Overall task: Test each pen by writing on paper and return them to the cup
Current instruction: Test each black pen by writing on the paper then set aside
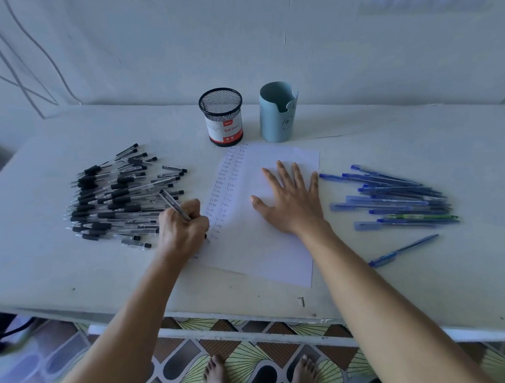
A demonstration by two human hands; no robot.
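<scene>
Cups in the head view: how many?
2. The black mesh cup stands just beyond the far edge of the paper. The pale blue cup stands to its right, not touching it. Nothing in view seems to hide a third.

black pen (174, 207) tip-down on paper (265, 250)

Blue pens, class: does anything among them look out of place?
Yes. One blue pen lies alone nearer the front edge of the table, apart from the blue pile, and a green pen sits within that pile.
</scene>
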